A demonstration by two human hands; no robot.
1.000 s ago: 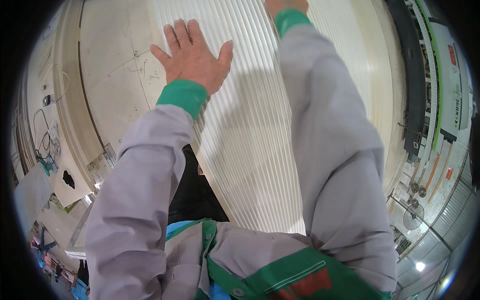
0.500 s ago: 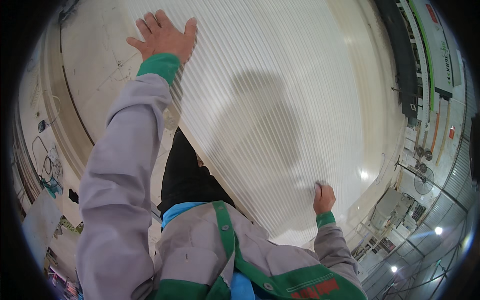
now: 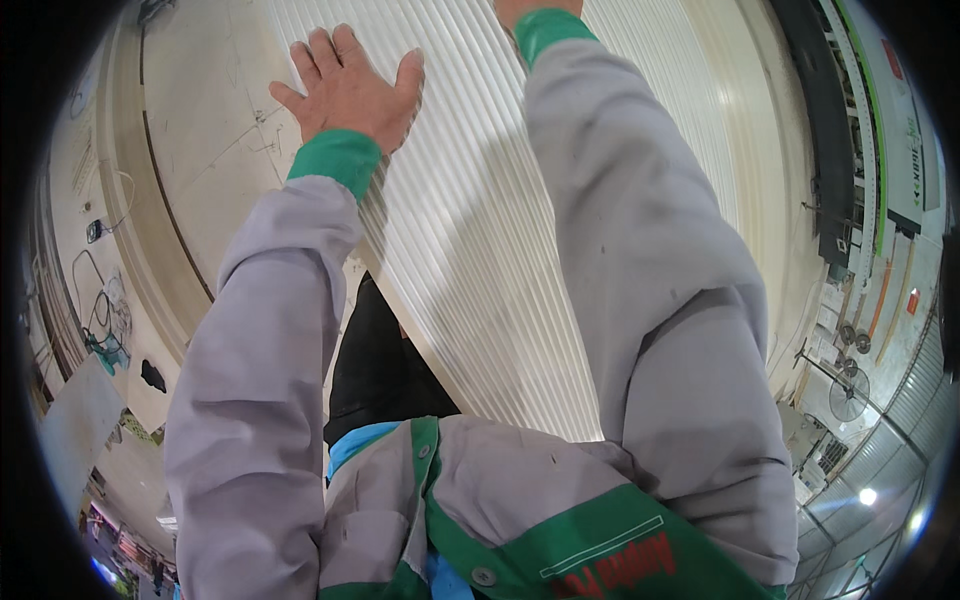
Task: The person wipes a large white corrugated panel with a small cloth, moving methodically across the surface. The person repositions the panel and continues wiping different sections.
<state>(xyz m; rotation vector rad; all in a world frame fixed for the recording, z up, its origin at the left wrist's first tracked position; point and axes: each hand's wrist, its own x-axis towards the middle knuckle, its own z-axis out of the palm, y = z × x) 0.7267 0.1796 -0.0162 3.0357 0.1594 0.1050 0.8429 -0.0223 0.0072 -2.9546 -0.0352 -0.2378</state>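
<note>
Two grey sleeves with green cuffs reached up across a large white ribbed panel (image 3: 480, 250), which filled the middle of the view and ran from the top edge down to the person's chest. The panel's narrow ridges ran lengthwise, and the arms threw a broad shadow over its centre. To the panel's left lay a pale flat board (image 3: 200, 150) marked with thin scratches and a dark curved line, touching the panel along its left edge. A long dark machine rail with green trim (image 3: 850, 130) stood well apart on the right, curving down the rim of the view. Below it sat a floor fan (image 3: 848, 392) and some small clutter too small to make out. On the far left, loose cables (image 3: 100, 320) lay on the floor beside a small dark object.

The left hand (image 3: 348, 88) lay flat on the panel near its left edge, its fingers (image 3: 322, 52) spread wide and straight, gripping nothing. The right hand (image 3: 535, 8) was almost wholly cut off by the top edge; only its wrist above the green cuff showed, over the panel, so I could not tell how its fingers stood. The right sleeve hid a wide strip of the panel, and the grey and green jacket covered the panel's near end.
</note>
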